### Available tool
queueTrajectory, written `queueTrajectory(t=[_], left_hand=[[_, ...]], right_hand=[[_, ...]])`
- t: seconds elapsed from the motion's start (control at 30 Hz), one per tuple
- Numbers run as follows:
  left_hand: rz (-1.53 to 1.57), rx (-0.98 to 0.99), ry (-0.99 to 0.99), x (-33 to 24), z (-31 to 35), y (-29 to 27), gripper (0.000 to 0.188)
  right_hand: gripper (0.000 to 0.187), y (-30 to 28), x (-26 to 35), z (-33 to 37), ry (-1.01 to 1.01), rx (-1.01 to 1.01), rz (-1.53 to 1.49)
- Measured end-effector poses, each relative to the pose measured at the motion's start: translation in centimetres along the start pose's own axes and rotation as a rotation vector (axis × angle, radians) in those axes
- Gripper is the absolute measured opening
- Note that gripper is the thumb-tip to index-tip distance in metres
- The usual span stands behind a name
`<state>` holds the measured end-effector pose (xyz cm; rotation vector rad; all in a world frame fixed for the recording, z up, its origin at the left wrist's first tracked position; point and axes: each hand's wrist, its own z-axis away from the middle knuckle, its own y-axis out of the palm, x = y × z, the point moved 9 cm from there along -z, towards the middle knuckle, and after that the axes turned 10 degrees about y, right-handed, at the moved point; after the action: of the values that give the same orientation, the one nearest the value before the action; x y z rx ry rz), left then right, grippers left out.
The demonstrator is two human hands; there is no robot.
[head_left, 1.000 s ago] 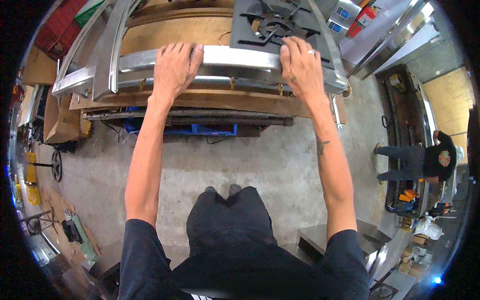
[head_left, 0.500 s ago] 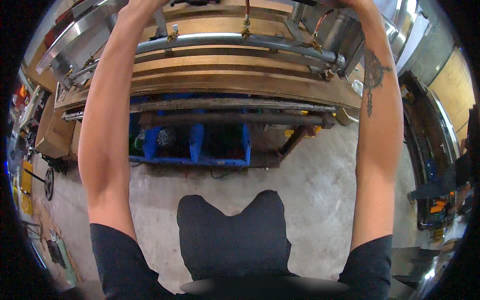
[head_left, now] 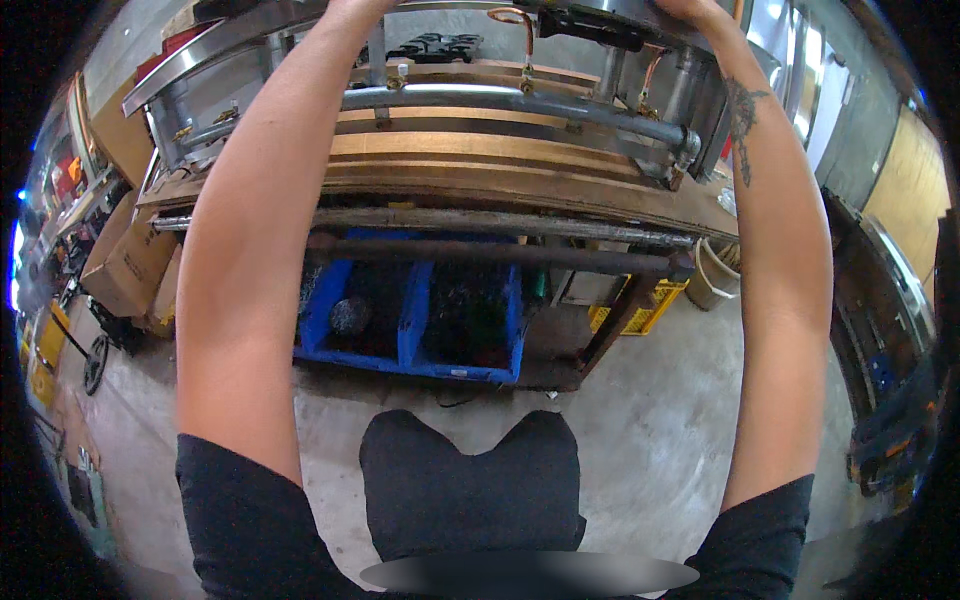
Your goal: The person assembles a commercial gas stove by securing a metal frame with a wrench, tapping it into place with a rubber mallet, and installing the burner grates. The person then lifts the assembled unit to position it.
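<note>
Both my arms reach forward to the far edge of the view. Only the base of my left hand (head_left: 368, 4) shows at the top edge; its fingers are out of frame. Part of my right hand (head_left: 690, 8) is at a dark metal piece (head_left: 590, 25) on the upper right, fingers hidden. Below them lies a steel appliance frame (head_left: 190, 68) on a wooden-topped bench. A grey gas pipe (head_left: 450, 98) runs across it, with small brass valves (head_left: 527, 86) and a bent copper tube (head_left: 528, 40) rising from it.
Under the bench (head_left: 430, 190) sit blue bins (head_left: 410, 340) with loose contents, a yellow crate (head_left: 655, 305) and a pale bucket (head_left: 712, 275). Black burner grates (head_left: 435, 46) lie beyond the pipe. Cardboard boxes (head_left: 130, 255) stand left; a dark metal unit (head_left: 880, 330) stands right.
The view has tilted up and shifted, so more of the grates, dark metal piece and bucket shows. Both arms remain stretched forward; my left forearm sits further right in view.
</note>
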<state>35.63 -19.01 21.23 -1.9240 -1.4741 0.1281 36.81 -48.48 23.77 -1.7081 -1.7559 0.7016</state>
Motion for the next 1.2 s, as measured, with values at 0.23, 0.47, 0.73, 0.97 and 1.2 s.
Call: queueTrajectory(t=[0.23,0.47,0.73,0.97,1.2], left_hand=[[0.064,-0.034,-0.147,0.7,0.6,0.2,0.054],[0.063,-0.124,-0.066,0.0,0.6,-0.6,0.057],[0.078,-0.085,0.005,0.5,0.8,0.6,0.044],[0.227,0.1,-0.102,0.4,0.5,0.6,0.041],[0.365,0.237,-0.125,-0.6,0.7,-3.7,0.039]], right_hand=[[0.067,0.2,-0.4,0.3,0.031,0.0,-0.007],[0.038,1.2,1.6,0.6,-0.299,-0.076,0.173],[0.015,0.2,3.4,3.5,-0.524,-0.251,0.246],[0.021,-0.6,3.2,3.5,-0.293,-0.185,0.151],[0.031,-3.7,4.1,2.3,-0.16,0.08,-0.142]])
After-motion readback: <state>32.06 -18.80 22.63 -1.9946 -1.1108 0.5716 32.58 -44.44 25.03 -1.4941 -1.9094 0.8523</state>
